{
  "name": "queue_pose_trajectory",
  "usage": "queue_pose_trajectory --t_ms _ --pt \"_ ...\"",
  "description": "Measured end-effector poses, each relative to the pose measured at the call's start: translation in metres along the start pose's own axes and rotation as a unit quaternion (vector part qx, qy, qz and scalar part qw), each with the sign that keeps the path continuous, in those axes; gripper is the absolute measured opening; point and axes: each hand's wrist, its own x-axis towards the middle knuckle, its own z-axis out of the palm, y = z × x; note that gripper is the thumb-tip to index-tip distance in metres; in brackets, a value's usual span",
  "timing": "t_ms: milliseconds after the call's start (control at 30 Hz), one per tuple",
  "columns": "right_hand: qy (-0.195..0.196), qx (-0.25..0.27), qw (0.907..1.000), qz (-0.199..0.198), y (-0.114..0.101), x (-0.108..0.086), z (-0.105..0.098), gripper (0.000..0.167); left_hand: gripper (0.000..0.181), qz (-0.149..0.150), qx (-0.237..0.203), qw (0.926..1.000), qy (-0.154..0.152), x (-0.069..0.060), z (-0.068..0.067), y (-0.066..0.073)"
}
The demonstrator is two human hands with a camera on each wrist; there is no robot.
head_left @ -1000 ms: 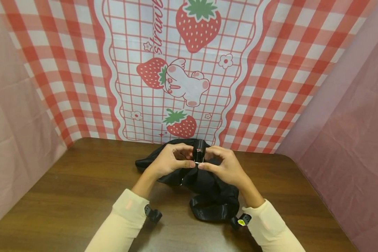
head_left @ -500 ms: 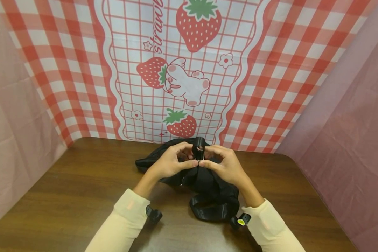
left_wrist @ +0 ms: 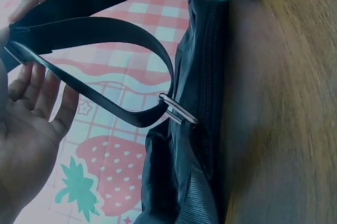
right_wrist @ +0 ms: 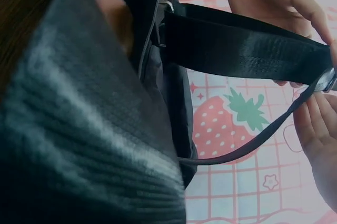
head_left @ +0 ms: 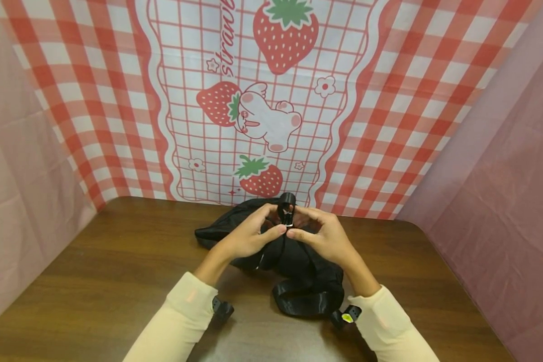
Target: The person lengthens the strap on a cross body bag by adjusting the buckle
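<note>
A black bag (head_left: pixel 294 264) with a webbing strap lies on the table. Both hands hold a raised part of its strap (head_left: pixel 287 198) between them, where a small metal slider buckle (head_left: pixel 289 224) shows. My left hand (head_left: pixel 252 236) pinches the strap from the left, thumb in front. From the right, my right hand (head_left: pixel 328 236) pinches it, its thumb tip close to the left one. In the left wrist view the strap loops from the left hand (left_wrist: pixel 29 150) through a metal ring (left_wrist: pixel 179 109) on the bag. The right wrist view shows the right hand (right_wrist: pixel 318 139) at the buckle.
Another loop of strap (head_left: pixel 305 304) lies on the brown wooden table (head_left: pixel 117 281) in front of the bag. A strawberry-print checked cloth (head_left: pixel 366 166) hangs behind the table. Pink cloths (head_left: pixel 493 201) hang at both sides.
The left hand has shifted slightly up and to the right. The upper strap loop has risen a little, and the buckle has moved slightly up with it. The bag's body has barely moved.
</note>
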Motion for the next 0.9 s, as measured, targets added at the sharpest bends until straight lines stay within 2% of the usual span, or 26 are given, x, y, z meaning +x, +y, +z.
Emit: queue_pose_trajectory --t_ms 167,367,500,667,800,900 --pt "-0.003 0.03 0.9995 0.009 -0.001 0.0 -0.001 0.048 0.039 0.016 0.012 0.9997 0.018 0.001 0.003 -0.003" --pt "0.007 0.018 0.9996 0.018 -0.003 0.0 0.001 0.022 0.042 0.036 0.018 0.9982 0.045 0.002 0.003 -0.007" --pt "0.003 -0.03 0.9995 -0.008 -0.004 0.0 0.002 0.011 0.051 0.039 0.022 0.9975 0.054 0.002 0.002 -0.01" --pt "0.001 -0.081 0.9957 -0.047 -0.005 0.0 0.002 0.002 0.039 0.041 0.032 0.9967 0.062 0.002 0.002 -0.011" --pt "-0.004 -0.088 0.994 -0.066 -0.006 0.0 0.002 0.003 0.032 0.042 0.033 0.9967 0.06 0.003 0.003 -0.011" --pt "-0.013 -0.089 0.9927 -0.08 -0.006 -0.001 0.002 0.012 0.037 0.043 0.033 0.9969 0.056 0.003 0.004 -0.01"
